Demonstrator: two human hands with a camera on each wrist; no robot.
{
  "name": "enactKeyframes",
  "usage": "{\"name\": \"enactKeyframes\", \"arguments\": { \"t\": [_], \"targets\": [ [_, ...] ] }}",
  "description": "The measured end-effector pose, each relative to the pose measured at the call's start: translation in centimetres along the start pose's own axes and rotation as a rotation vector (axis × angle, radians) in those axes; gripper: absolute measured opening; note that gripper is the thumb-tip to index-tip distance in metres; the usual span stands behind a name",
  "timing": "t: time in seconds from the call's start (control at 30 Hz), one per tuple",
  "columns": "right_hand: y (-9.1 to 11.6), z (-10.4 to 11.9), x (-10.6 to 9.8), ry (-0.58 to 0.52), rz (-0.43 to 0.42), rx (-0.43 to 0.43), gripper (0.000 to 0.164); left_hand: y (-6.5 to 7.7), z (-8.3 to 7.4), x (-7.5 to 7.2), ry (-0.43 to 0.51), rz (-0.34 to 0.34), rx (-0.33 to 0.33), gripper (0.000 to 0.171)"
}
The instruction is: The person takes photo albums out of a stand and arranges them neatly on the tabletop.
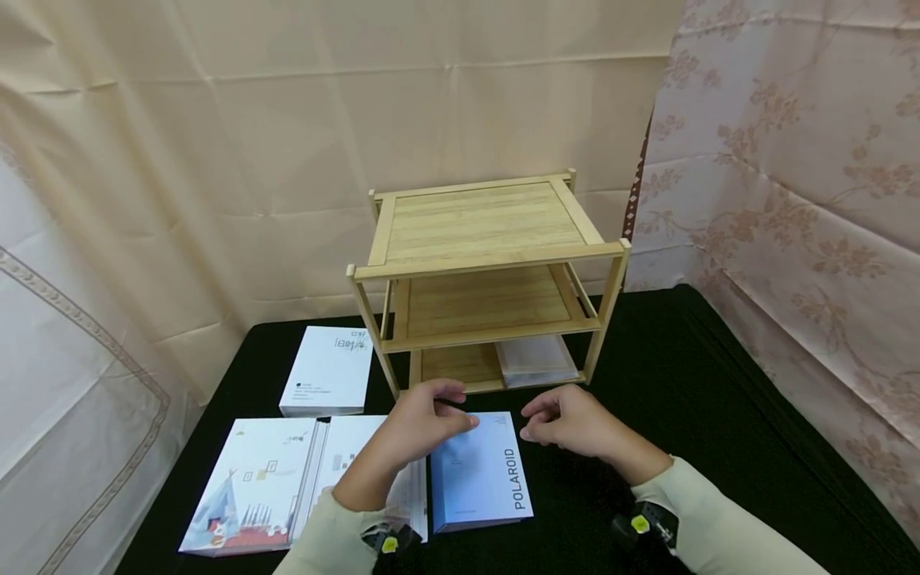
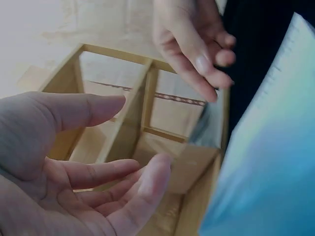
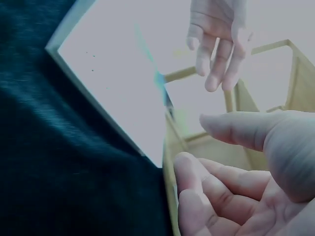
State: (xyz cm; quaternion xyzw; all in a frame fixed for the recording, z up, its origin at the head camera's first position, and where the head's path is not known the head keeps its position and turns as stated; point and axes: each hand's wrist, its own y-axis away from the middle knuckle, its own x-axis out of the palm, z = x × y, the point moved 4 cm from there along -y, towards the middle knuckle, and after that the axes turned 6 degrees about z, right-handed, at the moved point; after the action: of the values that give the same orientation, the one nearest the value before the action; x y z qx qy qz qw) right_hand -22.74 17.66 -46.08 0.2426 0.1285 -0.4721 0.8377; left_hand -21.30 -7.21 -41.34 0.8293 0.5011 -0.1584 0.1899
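Observation:
In the head view my left hand [image 1: 429, 419] hovers above the top left of a blue album marked POLAROID [image 1: 481, 471], its fingers loosely bent with nothing between them. My right hand [image 1: 568, 421] hangs just right of that album, also holding nothing. Thumb and fingers stand apart on the left hand [image 2: 93, 162] in its wrist view, and likewise on the right hand [image 3: 246, 172] in the other. Behind both hands stands a three-level wooden shelf [image 1: 489, 257]. A pale, translucent-looking stack [image 1: 537, 359] lies on the right of its lowest level.
Left of the blue album lie an illustrated white album [image 1: 247, 483] and another white one [image 1: 345, 451], partly hidden by my left forearm. A white book [image 1: 327, 369] lies behind them. Black cloth [image 1: 726, 447] covers the table; curtains [image 1: 287, 160] hang around it.

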Motion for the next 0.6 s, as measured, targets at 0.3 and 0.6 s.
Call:
{"name": "enactKeyframes", "arguments": {
  "t": [0.3, 0.6],
  "targets": [
    [-0.7, 1.4, -1.9, 0.088, -0.044, -0.071, 0.045, -2.1, -1.5, 0.8, -0.064, -0.037, -0.010, 0.059],
    [-1.0, 2.3, -3.8, 0.131, -0.096, -0.092, 0.047, -4.0, -2.1, 1.7, 0.011, -0.018, -0.033, 0.063]
  ]
}}
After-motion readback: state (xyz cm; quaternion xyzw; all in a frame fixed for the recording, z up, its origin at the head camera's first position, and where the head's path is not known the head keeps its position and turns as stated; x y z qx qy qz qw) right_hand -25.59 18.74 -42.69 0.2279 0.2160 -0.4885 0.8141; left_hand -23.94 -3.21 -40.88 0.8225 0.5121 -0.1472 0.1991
